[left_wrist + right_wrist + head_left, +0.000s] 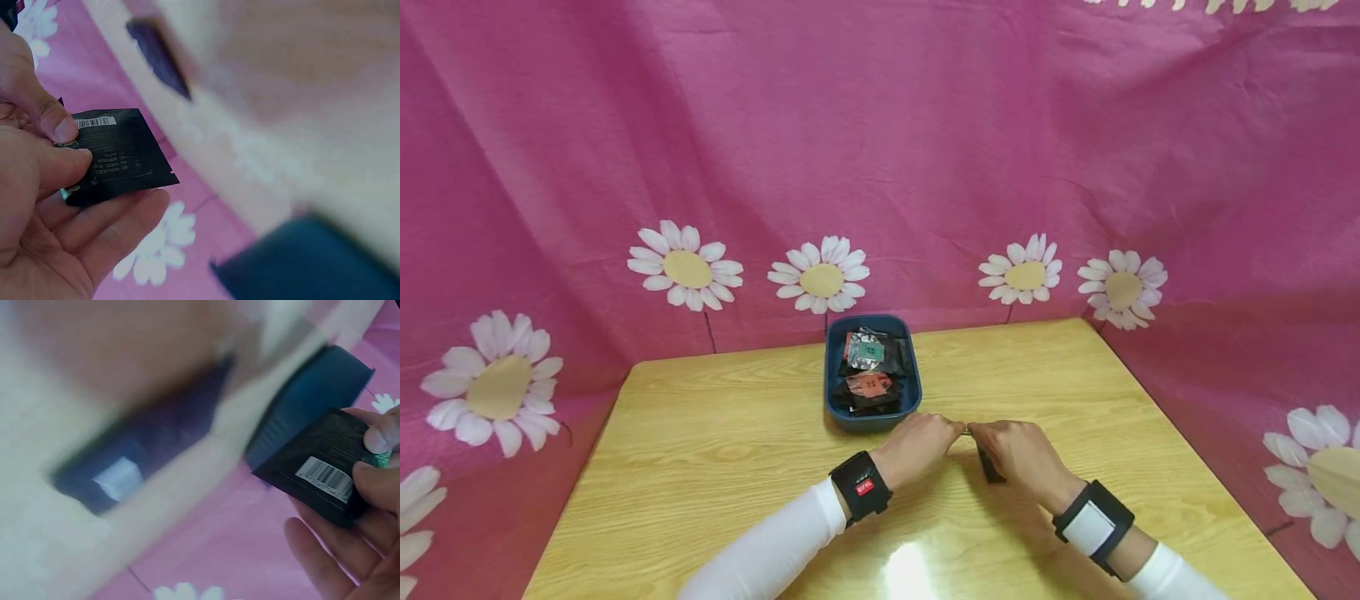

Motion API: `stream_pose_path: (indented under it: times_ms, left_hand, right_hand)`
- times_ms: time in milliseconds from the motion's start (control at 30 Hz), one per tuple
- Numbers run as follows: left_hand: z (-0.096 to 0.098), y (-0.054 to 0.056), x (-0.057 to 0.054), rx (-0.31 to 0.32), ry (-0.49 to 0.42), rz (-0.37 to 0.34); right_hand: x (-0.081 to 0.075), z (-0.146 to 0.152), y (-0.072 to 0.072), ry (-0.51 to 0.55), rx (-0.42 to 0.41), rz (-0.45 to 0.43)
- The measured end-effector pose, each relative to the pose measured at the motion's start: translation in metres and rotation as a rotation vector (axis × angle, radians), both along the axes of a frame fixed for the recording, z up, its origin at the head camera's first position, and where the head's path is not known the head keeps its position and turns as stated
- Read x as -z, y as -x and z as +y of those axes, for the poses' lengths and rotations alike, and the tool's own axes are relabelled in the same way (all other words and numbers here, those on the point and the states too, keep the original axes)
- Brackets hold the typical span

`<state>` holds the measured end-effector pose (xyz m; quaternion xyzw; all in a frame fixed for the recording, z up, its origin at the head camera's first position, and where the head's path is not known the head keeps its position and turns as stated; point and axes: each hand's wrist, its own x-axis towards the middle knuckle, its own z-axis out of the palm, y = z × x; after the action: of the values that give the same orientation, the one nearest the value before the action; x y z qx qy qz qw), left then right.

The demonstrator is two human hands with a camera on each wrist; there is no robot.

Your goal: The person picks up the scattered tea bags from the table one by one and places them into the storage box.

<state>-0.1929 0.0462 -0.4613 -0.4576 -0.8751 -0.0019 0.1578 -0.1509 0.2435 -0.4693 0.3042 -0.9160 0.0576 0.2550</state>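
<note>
My left hand (917, 446) and right hand (1018, 454) meet over the table, just in front of the blue tub. Together they pinch one edge of a small black sachet (122, 150), both thumbs side by side on it. White print and a barcode show on its face in the left wrist view, and a green patch shows by the thumbs in the right wrist view. Only a sliver of it shows between the hands from the head. Another dark sachet (162, 450), with a white label, lies on the table below the right hand.
A blue tub (829, 392) stands at the middle back of the table, holding several black sachets (871, 354) with green and red labels. Pink cloth (925, 167) with daisies hangs close behind and beside the wooden table (722, 433).
</note>
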Motion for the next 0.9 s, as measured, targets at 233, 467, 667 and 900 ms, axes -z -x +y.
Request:
stream_pose_path:
  times_ms: [233, 467, 667, 900]
  left_hand:
    - [-0.037, 0.018, -0.025, -0.038, -0.065, 0.018]
    - [-0.077, 0.053, -0.032, -0.123, -0.153, 0.070]
    - [-0.102, 0.084, -0.017, -0.176, -0.224, 0.076]
    - [-0.113, 0.114, 0.015, -0.222, -0.201, 0.024]
  right_hand:
    - [-0.027, -0.030, 0.029, 0.008, -0.066, 0.048]
    - [-0.040, -0.074, 0.076, 0.044, -0.076, 0.057]
    - [-0.028, -0.103, 0.118, 0.013, -0.071, 0.068]
    - [0.000, -0.124, 0.148, 0.002, -0.022, 0.011]
